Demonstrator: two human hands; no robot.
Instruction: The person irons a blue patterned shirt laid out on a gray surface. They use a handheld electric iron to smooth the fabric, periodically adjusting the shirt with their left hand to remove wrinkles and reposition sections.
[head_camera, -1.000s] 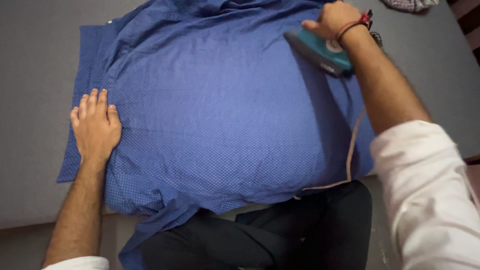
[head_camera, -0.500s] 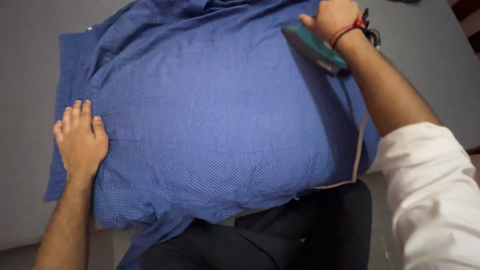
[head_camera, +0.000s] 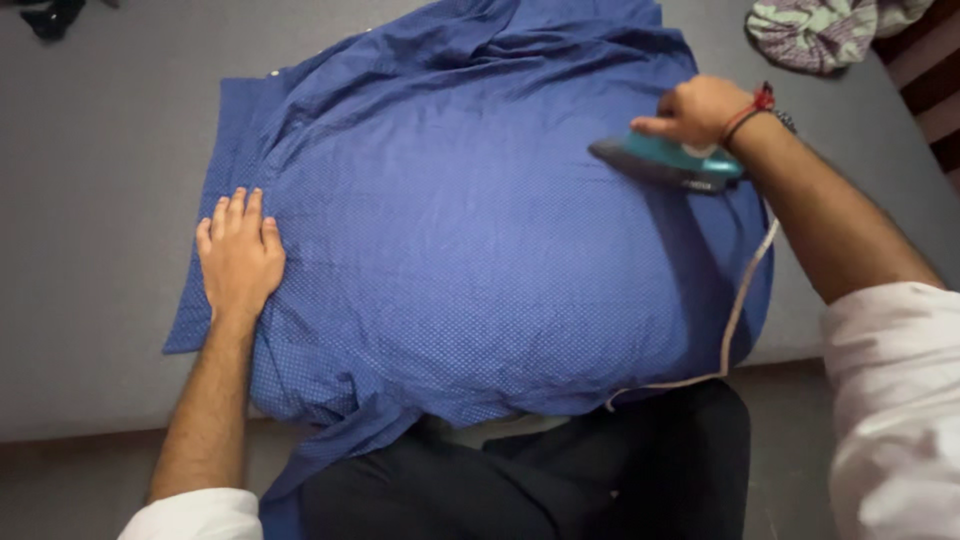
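A blue dotted shirt (head_camera: 470, 240) lies spread over a grey padded surface (head_camera: 90, 220). My left hand (head_camera: 238, 255) rests flat on the shirt's left side, fingers together and pointing away from me. My right hand (head_camera: 700, 108) grips the handle of a teal iron (head_camera: 665, 162), which sits on the shirt's upper right part with its tip pointing left. A red thread band circles my right wrist. The iron's pale cord (head_camera: 735, 310) runs down over the shirt's right edge.
A bunched patterned cloth (head_camera: 815, 30) lies at the far right corner of the surface. A dark object (head_camera: 50, 15) sits at the far left corner. My dark trousers (head_camera: 560, 480) show below the near edge, where shirt fabric hangs down.
My right hand and the iron now sit lower in the picture, further onto the shirt. The view has shifted, and my left hand still lies flat on the shirt's left side.
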